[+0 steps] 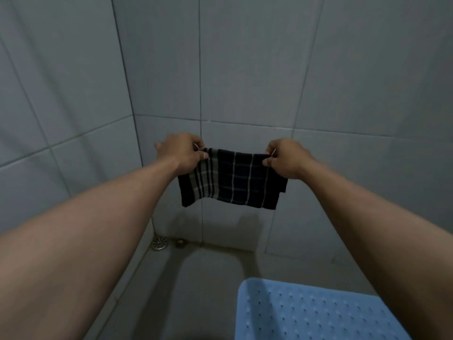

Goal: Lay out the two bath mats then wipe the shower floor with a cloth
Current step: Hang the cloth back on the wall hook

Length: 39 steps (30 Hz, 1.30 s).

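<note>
A dark checked cloth (232, 179) with pale stripes hangs stretched in the air in front of the tiled shower corner. My left hand (182, 150) pinches its upper left corner. My right hand (285, 158) pinches its upper right corner. Both arms reach forward at about the same height. A light blue bath mat (316, 312) with small holes lies flat on the grey shower floor (196, 290) at the lower right, partly under my right forearm. No second mat is in view.
Grey tiled walls (245, 69) meet in a corner straight ahead. A round metal drain (159, 242) sits in the floor's far left corner, with a small round fitting (180, 242) beside it. Bare floor lies left of the mat.
</note>
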Tool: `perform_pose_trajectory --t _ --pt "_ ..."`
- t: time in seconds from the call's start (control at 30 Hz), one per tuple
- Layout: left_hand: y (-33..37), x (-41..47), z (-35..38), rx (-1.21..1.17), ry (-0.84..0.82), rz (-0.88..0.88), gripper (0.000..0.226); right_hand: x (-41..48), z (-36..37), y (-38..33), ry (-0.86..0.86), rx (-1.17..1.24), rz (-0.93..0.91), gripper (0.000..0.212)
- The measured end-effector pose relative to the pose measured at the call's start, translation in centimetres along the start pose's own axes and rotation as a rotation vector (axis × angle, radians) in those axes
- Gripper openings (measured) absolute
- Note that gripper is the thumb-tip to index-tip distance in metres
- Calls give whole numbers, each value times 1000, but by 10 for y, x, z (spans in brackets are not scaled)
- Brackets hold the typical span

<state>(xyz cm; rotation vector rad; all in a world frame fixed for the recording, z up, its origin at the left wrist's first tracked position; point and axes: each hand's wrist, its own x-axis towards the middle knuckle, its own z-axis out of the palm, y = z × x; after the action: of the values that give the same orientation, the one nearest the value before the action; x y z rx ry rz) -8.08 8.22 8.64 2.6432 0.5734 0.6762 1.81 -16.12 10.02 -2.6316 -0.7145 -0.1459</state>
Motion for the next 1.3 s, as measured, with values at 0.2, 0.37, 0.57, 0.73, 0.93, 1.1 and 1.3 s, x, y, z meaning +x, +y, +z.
perform_pose_trajectory --t 0.2,0.37,0.57,0.73,0.93,1.1,1.3 --pt "50 39 -9 -124 8 95 22 10 -63 19 48 2 62 13" --pt "107 96 -8 -248 -117 152 17 34 -131 44 38 2 149 16" --pt "229 165 -56 -445 -233 198 17 38 -270 66 183 -62 198 8" --pt "360 207 -134 -498 -347 312 18 24 -418 75 212 -41 335 9" --pt "501 232 -235 -600 -394 452 17 -5 -578 57 250 -79 441 28" --pt "600 235 -309 -642 -445 634 14 -37 -691 40 230 -191 628 24" --pt "711 210 -358 -630 -504 762 12 -82 -779 45 242 -248 791 18"
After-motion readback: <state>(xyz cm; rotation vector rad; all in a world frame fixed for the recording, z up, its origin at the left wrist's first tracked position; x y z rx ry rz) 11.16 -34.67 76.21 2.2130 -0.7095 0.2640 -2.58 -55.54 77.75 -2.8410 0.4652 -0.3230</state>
